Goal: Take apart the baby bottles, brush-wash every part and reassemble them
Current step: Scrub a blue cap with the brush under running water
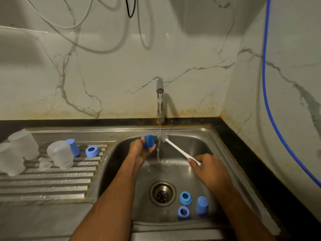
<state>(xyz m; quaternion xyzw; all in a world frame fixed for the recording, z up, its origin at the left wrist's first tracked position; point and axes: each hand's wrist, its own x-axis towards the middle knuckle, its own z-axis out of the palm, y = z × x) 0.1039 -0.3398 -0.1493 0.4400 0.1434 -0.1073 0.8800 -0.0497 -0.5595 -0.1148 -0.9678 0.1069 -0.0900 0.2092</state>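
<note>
just brush [175, 147] beside cap [149, 141]

Left hand [141, 148] gripping blue cap [149, 141] beside tap [160, 101] stream. Right hand [209, 166] holding white brush [175, 146], bristle head under running water. Two blue rings [185, 197] and one cap in sink [199, 141]; frosted bottles [60, 154] on drainboard [52, 180].
</note>
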